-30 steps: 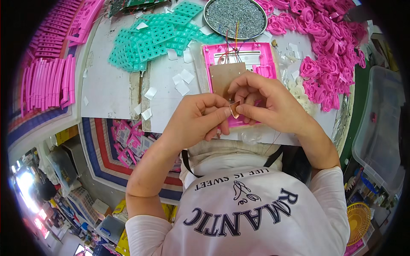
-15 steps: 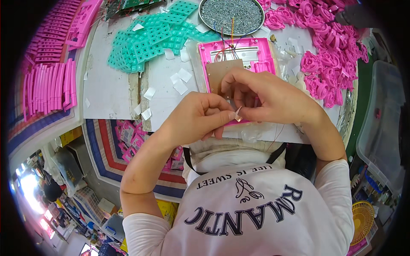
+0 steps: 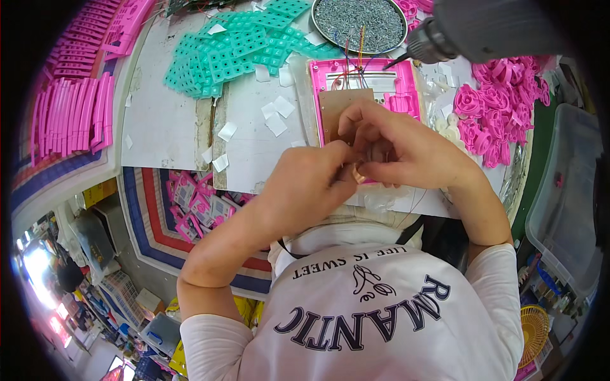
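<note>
Both my hands meet over the near edge of a pink plastic casing [image 3: 312, 95]. The fingers of my left hand [image 3: 311, 181] are closed in a pinch. My right hand [image 3: 406, 149] also pinches, its thumb and fingertips bent towards the left ones. Between the fingertips shows a small shiny copper-coloured piece [image 3: 358, 174], too small and covered to name. Inside the casing lies a flat brown board [image 3: 332, 108], partly behind my right hand. Thin coloured wires [image 3: 361, 66] rise from the casing's far part.
A power screwdriver [image 3: 445, 41] hangs over the casing's far right corner. Beyond stands a round tray of screws [image 3: 359, 25]. Teal rubber keypads [image 3: 229, 54] and white paper bits [image 3: 276, 114] lie left, pink ring-shaped parts [image 3: 489, 108] right. Pink strips [image 3: 70, 120] are stacked far left.
The power screwdriver has come into clear view at the upper right. My left hand has shifted right and closed in on the right. The table things sit slightly further right in view.
</note>
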A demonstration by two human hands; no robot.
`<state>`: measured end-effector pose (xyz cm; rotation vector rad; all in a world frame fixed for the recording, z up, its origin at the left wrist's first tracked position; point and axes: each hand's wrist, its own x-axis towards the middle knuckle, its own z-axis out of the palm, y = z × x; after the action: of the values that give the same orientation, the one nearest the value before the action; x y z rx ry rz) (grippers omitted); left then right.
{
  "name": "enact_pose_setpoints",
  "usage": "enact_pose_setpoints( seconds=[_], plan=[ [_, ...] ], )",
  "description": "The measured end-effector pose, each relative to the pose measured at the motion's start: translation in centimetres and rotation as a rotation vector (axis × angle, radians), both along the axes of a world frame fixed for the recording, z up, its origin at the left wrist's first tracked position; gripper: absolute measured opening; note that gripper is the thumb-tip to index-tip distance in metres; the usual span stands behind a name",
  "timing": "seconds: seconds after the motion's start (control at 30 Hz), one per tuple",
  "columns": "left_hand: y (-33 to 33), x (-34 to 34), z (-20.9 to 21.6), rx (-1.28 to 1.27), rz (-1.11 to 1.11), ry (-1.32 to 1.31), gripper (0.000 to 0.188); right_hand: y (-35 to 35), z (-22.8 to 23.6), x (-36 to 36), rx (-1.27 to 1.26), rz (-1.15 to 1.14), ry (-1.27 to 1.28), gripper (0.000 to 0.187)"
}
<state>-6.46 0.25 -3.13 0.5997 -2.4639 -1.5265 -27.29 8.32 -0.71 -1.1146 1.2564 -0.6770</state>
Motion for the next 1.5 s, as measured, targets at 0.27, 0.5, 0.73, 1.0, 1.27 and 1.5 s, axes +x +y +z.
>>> enact_pose_setpoints(
  seconds=[0.27,0.5,0.73,1.0,1.27,1.5],
  plan=[
    [-1.6,0.5,1.1,0.4,0.088,-0.149,0.006,0.1,-0.1,-0.5,0.055,-0.001,-0.077,0.048],
    [-1.2,-0.1,1.5,0.26,0.033,-0.15,0.004,0.1,-0.4,-0.6,-0.039,0.011,-0.056,0.04],
    [-1.0,0.0,1.0,0.356,0.033,-0.163,0.005,0.5,-1.0,-0.6,-0.092,-0.023,-0.051,0.041],
    [-0.3,-0.3,1.3,-0.007,0.044,-0.054,0.01,0.4,-0.9,-0.5,-0.075,-0.014,-0.031,0.042],
    [-0.5,0.0,1.1,0.206,0.044,-0.139,0.004,0.7,-1.1,-0.3,-0.151,-0.051,0.003,0.043],
    [-0.3,-0.1,1.4,0.045,0.038,-0.053,0.006,0.8,-1.1,-0.5,-0.063,-0.03,-0.069,0.046]
  ],
)
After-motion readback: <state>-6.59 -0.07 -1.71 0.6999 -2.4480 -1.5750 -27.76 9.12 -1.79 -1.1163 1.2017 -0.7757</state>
